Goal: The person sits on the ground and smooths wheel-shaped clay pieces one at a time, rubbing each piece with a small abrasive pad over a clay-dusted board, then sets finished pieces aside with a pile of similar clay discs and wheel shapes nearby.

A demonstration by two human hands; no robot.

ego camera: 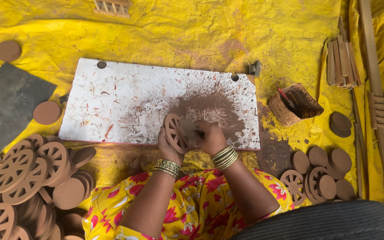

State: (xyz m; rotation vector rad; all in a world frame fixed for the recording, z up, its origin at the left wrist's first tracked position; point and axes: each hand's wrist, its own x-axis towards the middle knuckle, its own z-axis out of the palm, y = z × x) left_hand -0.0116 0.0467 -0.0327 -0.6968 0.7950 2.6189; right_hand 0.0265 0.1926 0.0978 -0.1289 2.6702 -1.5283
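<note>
Spoked clay wheel [174, 133] stood on edge over the near edge of the white, paint-spattered board [125, 102], its flat face tilted toward the left. Left hand [167, 149] curled closed around its lower rim; right hand [209, 137] was closed on a brown-stained rag [189, 128] pressed against the wheel. Most of the board's left half lay open. A heap of painted wheels [23, 178] crowded the left, a paint pot [295, 104] stood well right.
</note>
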